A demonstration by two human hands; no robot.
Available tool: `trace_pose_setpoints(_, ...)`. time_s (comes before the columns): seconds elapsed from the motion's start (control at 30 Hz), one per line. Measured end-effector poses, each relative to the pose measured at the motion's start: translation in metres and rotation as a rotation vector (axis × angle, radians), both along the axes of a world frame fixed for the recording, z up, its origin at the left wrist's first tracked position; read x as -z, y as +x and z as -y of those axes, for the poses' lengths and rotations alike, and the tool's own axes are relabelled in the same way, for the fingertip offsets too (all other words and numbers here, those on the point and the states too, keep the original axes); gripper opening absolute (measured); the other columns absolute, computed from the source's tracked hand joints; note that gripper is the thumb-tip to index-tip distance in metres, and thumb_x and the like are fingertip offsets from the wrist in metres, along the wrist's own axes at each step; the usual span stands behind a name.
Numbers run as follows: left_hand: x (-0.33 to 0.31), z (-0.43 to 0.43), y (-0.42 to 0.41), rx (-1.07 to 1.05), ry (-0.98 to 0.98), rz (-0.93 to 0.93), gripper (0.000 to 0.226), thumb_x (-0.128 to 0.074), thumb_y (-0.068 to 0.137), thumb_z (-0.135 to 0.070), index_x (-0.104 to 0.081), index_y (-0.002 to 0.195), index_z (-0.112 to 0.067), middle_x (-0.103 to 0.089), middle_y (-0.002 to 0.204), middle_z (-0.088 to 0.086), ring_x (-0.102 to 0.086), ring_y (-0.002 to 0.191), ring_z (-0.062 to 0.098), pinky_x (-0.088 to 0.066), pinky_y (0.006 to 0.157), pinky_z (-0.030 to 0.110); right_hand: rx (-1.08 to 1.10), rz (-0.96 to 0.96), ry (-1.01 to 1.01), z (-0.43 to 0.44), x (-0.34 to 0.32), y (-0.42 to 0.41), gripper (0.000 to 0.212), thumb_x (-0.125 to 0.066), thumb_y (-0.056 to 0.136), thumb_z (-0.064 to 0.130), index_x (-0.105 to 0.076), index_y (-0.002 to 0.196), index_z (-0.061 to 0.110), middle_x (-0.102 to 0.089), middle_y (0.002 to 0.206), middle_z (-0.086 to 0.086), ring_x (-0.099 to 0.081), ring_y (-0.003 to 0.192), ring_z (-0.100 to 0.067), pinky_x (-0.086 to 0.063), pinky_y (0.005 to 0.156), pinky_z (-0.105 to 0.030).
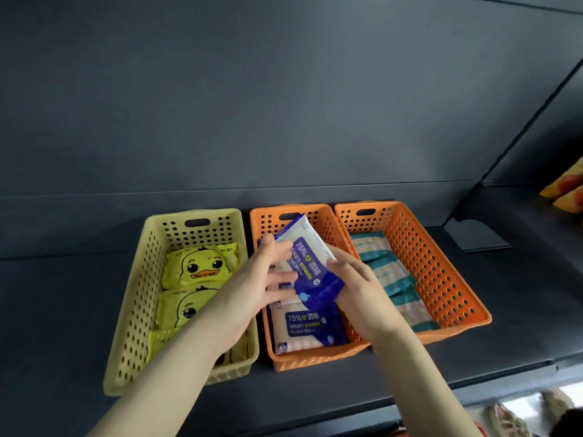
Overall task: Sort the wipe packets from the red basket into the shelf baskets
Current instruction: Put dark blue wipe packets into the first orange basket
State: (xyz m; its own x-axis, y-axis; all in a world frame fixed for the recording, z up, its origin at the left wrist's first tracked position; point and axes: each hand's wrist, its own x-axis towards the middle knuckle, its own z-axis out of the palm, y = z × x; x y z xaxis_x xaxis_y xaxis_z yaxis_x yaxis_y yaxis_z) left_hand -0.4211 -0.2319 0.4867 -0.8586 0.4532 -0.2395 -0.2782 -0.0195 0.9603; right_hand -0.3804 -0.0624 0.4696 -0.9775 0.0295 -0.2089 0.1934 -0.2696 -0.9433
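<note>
Packet [310, 257]: glossy blue-white pouch, "75%" printed, tilted above the middle orange basket [315, 357].
Left hand [255, 285]: the packet's left edge is pinched.
Right hand [359, 288]: the packet's lower end is gripped.
Packet beneath [303, 324]: "Alcohol Wipes" printed.
Yellow basket [138, 294]: perforated plastic, duck-faced packs [202, 264] held.

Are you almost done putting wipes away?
Sorted: duck packets in the yellow basket, teal packets in the right orange basket. The left hand and right hand hold a blue packet over the middle orange basket. The red basket isn't in view, so what's left is unknown.
</note>
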Motion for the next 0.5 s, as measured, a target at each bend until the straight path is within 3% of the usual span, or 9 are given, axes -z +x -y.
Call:
trace_pose_setpoints(0.1,0.002,0.017,-0.010,-0.110,-0.208,-0.248,0.056,-0.029,0.085,-0.065,-0.039,0.134,-0.041,-0.042,0.135,-0.015,-0.046,0.116,-0.004,-0.042,0.089,0.017,0.141,0.149,-0.092,0.003,0.000,-0.002,0.025,-0.044,0.099,0.015,-0.063,0.116,0.013,-0.073,0.106,-0.011,-0.070,0.099,-0.026,-0.053,0.092,-0.046)
trace_pose_setpoints(0.17,0.004,0.023,-0.016,-0.067,-0.278,-0.277,0.053,-0.037,0.091,-0.057,-0.035,0.140,-0.039,-0.035,0.131,-0.021,-0.041,0.116,-0.006,-0.039,0.080,0.008,0.188,0.219,-0.068,0.006,0.001,-0.005,0.024,-0.047,0.094,0.015,-0.067,0.108,0.012,-0.073,0.105,-0.014,-0.070,0.095,-0.028,-0.052,0.091,-0.047)
trace_pose_setpoints(0.2,0.004,0.024,-0.019,-0.009,-0.298,-0.281,0.048,-0.042,0.094,-0.051,-0.039,0.139,-0.036,-0.042,0.126,-0.020,-0.048,0.111,-0.005,-0.043,0.072,0.006,0.212,0.245,-0.061,0.009,-0.001,-0.006,0.024,-0.048,0.094,0.016,-0.069,0.103,0.011,-0.074,0.102,-0.014,-0.071,0.089,-0.027,-0.052,0.088,-0.045)
trace_pose_setpoints(0.27,0.006,0.023,-0.026,0.063,-0.323,-0.311,0.030,-0.052,0.096,-0.037,-0.051,0.126,-0.031,-0.058,0.112,-0.016,-0.060,0.099,0.001,-0.051,0.068,0.012,0.225,0.264,-0.081,0.011,-0.004,-0.006,0.028,-0.048,0.097,0.028,-0.070,0.100,0.010,-0.074,0.099,-0.013,-0.071,0.084,-0.025,-0.053,0.082,-0.040)
trace_pose_setpoints(0.37,0.017,0.019,-0.040,-0.032,-0.300,-0.283,0.015,-0.057,0.095,-0.028,-0.056,0.109,-0.024,-0.064,0.104,-0.004,-0.066,0.094,0.010,-0.058,0.072,0.027,0.151,0.221,-0.100,0.009,-0.007,-0.002,0.048,-0.047,0.093,0.048,-0.065,0.115,0.009,-0.072,0.111,-0.013,-0.070,0.099,-0.026,-0.055,0.088,-0.042)
trace_pose_setpoints(0.43,0.025,0.019,-0.047,-0.102,-0.250,-0.213,0.015,-0.058,0.095,-0.025,-0.057,0.108,-0.020,-0.065,0.104,-0.001,-0.067,0.091,0.011,-0.060,0.069,0.030,0.212,0.213,-0.069,0.008,-0.005,-0.002,0.036,-0.057,0.090,0.030,-0.061,0.115,0.005,-0.072,0.109,-0.016,-0.071,0.095,-0.027,-0.059,0.083,-0.039)
trace_pose_setpoints(0.5,0.031,0.021,-0.050,-0.142,-0.234,-0.227,0.012,-0.058,0.095,-0.024,-0.059,0.106,-0.019,-0.065,0.102,-0.003,-0.067,0.090,0.009,-0.060,0.072,0.030,0.300,0.204,0.094,0.004,-0.003,-0.005,0.019,-0.062,0.090,0.017,-0.067,0.105,0.005,-0.073,0.106,-0.018,-0.072,0.090,-0.027,-0.059,0.081,-0.039)
